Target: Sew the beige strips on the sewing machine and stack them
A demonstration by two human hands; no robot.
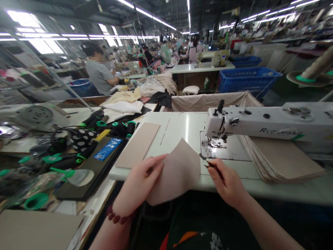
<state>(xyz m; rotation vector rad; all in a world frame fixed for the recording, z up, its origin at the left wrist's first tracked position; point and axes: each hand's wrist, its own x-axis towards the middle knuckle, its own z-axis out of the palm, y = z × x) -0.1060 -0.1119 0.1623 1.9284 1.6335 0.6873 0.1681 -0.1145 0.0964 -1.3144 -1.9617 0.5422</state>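
Sewing machine (260, 126) on the bench (182, 128).
Panel stack (283, 158) at three o'clock, flat panel (138, 144) at nine, thread cones (122, 127) beyond.

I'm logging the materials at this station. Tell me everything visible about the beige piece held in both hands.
The beige piece is a thin, flat sheet, like fabric or faux leather, matte and plain. One corner points up toward the sewing machine. It overhangs the white table edge. The left hand pinches its left edge; the right hand is at its right edge.

A beige fabric piece (177, 170) sits at lower centre of the frame, tilted with one corner pointing up, its lower edge hanging off the table's front. A thin dark tool (213, 168) lies just right of it
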